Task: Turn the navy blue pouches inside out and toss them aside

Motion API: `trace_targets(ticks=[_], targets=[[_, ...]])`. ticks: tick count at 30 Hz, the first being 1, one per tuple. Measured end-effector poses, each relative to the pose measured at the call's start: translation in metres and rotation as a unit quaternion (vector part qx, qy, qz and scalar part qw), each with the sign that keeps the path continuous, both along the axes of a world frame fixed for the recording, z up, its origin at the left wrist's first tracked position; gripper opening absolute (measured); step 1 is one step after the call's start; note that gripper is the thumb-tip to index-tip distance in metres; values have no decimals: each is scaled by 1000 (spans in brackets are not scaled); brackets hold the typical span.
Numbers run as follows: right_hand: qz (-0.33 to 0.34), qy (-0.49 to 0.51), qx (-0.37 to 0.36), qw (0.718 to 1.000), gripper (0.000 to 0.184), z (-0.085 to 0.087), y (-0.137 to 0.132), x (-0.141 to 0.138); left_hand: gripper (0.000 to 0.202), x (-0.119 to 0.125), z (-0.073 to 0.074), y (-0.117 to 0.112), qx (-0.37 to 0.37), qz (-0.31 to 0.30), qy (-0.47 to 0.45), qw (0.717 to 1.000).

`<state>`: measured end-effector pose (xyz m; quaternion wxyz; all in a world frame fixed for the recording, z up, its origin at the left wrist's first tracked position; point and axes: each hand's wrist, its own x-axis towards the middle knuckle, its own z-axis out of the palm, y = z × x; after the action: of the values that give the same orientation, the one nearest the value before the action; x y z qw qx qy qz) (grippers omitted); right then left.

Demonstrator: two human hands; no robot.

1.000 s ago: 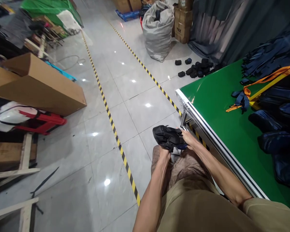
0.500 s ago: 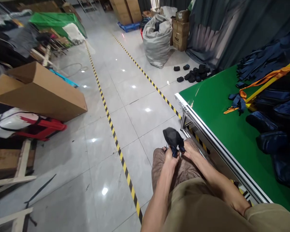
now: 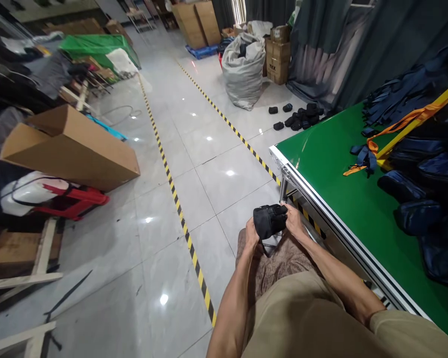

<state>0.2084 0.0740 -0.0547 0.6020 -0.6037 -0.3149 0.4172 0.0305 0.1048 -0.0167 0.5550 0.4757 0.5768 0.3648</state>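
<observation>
A small black fabric pouch (image 3: 269, 221) is bundled compactly above my knees. My left hand (image 3: 251, 232) grips its left side with the fingers curled round it. My right hand (image 3: 293, 222) pinches its right edge. Both hands hover over my patterned brown shorts (image 3: 280, 263), just left of the corner of the green table (image 3: 332, 169).
Dark blue bags (image 3: 421, 209) and orange straps (image 3: 403, 124) lie on the green table. A grey sack (image 3: 243, 63), small black pouches (image 3: 298, 113) and cartons (image 3: 278, 54) stand on the floor ahead. A long cardboard box (image 3: 72, 149) and wooden planks (image 3: 18, 278) lie left of the yellow-black floor tape (image 3: 179, 209).
The pouch, spread wide a second ago, was bunched up between my hands and is now a tight bundle. The camera has tilted up a little.
</observation>
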Motion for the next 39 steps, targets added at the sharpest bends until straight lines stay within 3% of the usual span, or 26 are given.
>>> trace_targets(ticks=[5,9,11,13,16,18,20,23,26,28,32,35,39], targets=[[14,-13,20,1000,66,13,8,7,38,11,6,18,25,-14,-18,999],[15,-25,27,999,76,42,8,19,47,11,19,23,43,-13,-52,998],[52,-42,43,997,78,65,5,25,68,1,39,25,58,-10,-72,996],[132,-72,69,986,76,90,0,29,79,-15,68,22,94,-19,-90,991],[270,-147,107,946,71,117,-12,29,58,-39,110,0,171,-123,-49,976],[320,-230,123,911,69,125,-22,26,42,-46,123,-24,183,-195,20,963],[328,-315,130,881,71,125,-33,22,33,-44,116,-52,183,-220,67,956],[333,-373,131,856,77,119,-49,19,31,-30,79,-95,196,-179,109,958],[363,-357,114,853,80,111,-67,20,32,-15,39,-132,197,-122,113,966],[378,-326,82,863,81,104,-79,21,34,-7,25,-149,168,-88,94,977],[402,-227,-5,887,80,89,-102,28,47,-5,28,-160,-24,-115,-89,989],[382,-190,-18,904,69,83,-119,37,53,-11,43,-156,-178,-118,-244,946],[330,-204,23,921,37,77,-141,49,45,-20,55,-151,-245,-65,-299,920]])
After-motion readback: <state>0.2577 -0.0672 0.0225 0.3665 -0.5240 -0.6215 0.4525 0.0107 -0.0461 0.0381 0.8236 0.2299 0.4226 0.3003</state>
